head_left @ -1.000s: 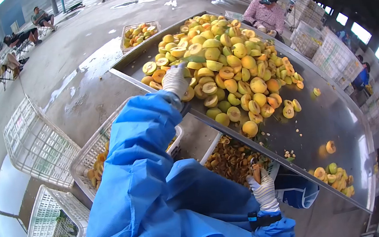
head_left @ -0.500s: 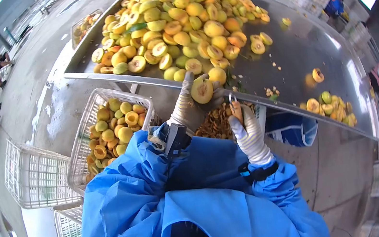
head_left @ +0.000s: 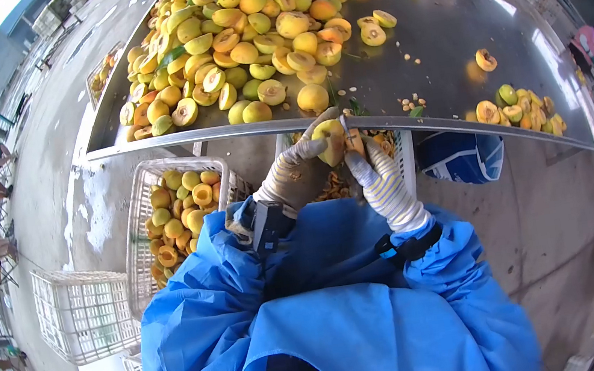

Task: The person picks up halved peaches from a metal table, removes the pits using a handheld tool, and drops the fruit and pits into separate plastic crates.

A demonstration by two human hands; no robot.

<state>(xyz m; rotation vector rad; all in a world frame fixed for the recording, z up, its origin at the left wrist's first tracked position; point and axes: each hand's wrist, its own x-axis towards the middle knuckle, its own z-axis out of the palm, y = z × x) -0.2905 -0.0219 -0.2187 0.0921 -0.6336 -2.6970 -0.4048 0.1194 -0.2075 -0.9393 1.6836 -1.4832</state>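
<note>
My left hand (head_left: 299, 170), in a striped knit glove, is closed around a yellow peach half (head_left: 331, 141) in front of the table's near edge. My right hand (head_left: 386, 186), gloved too, grips a small pitting tool (head_left: 354, 144) with a wooden handle and a metal loop at its tip. The tool's tip meets the right side of the peach half; how deep it goes is hidden. Beyond my hands, a heap of halved peaches (head_left: 244, 52) covers much of the metal table (head_left: 442, 81). Below them, a crate (head_left: 406, 162) holds orange-brown scraps.
A white basket of pitted halves (head_left: 182, 205) stands at my left, beside another white crate (head_left: 83, 314). A smaller group of pieces (head_left: 522, 112) lies on the table's right, with loose pits (head_left: 412, 103) nearer. A blue bag (head_left: 464, 158) sits under the table edge. Other people are in the background.
My right hand has brought the tool up and left against the peach half. The left hand has turned the half, so its cut face points more to the right. The view has shifted.
</note>
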